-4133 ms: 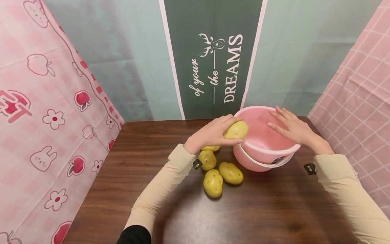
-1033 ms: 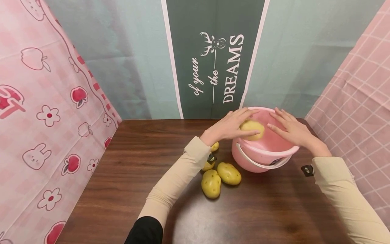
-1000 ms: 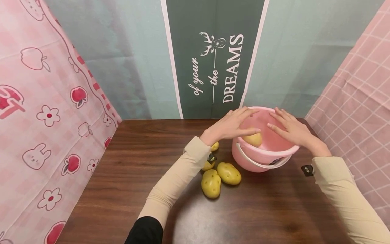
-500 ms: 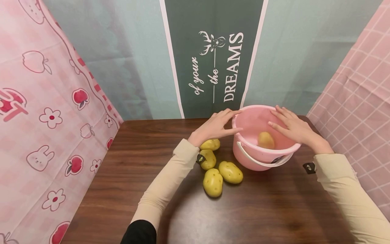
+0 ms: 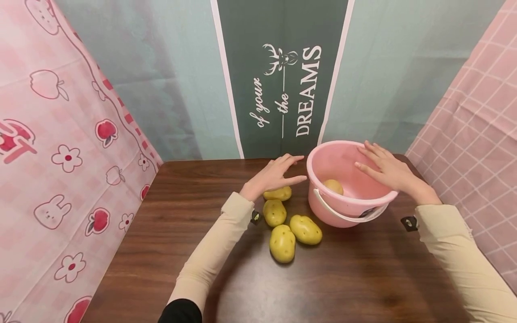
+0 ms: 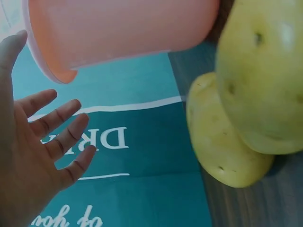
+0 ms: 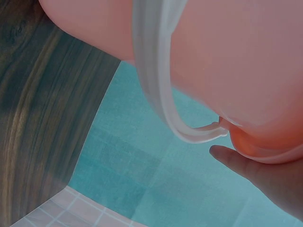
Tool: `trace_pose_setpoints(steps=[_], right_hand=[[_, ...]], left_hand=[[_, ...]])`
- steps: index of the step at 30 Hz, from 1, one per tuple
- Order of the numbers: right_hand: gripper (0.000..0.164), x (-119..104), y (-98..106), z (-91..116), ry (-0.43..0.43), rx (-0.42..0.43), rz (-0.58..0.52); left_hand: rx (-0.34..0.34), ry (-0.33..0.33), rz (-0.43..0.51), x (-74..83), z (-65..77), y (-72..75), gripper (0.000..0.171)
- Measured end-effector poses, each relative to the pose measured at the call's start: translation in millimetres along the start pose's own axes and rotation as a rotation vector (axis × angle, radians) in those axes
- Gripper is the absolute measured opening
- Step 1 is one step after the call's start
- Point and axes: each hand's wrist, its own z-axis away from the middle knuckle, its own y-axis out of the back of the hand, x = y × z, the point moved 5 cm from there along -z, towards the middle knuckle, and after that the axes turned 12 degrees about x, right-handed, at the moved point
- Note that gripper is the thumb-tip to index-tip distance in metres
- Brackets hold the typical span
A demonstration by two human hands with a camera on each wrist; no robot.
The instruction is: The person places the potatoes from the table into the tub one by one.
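A pink bucket (image 5: 347, 208) with a white handle (image 5: 329, 206) stands toward the back right of the table. Inside it, against the left wall, lies one yellow potato (image 5: 333, 186). My left hand (image 5: 271, 174) hovers just left of the rim, fingers spread and holding nothing; the left wrist view shows its bare palm. Below and in front of it are several potatoes, among them the frontmost potato (image 5: 282, 243) and one nearer the bucket (image 5: 305, 229). My right hand (image 5: 389, 170) rests on the bucket's right rim with extended fingers; its thumb (image 7: 232, 158) shows beside the rim.
The dark wooden table (image 5: 169, 233) ends at a green and teal cloth backdrop (image 5: 181, 89). Pink patterned cloth (image 5: 72, 157) hangs on the left, and a pink checked cloth (image 5: 468, 134) on the right.
My left hand carried a potato over the bucket and let it go inside, then drew back left. That potato rolled right, then left within the bucket. The right hand stayed at the rim.
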Motion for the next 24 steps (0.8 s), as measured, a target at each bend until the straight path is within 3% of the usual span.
trace_pose_setpoints(steps=[9, 24], right_hand=[[0.065, -1.4, 1.0, 0.6, -0.001, -0.005, 0.004], [0.065, -2.8, 2.0, 0.9, 0.0, 0.007, -0.014]], left_hand=[[-0.033, 0.072, -0.021, -19.2, 12.7, -7.6, 0.072], [-0.045, 0.12, -0.041, -39.4, 21.7, -18.7, 0.073]])
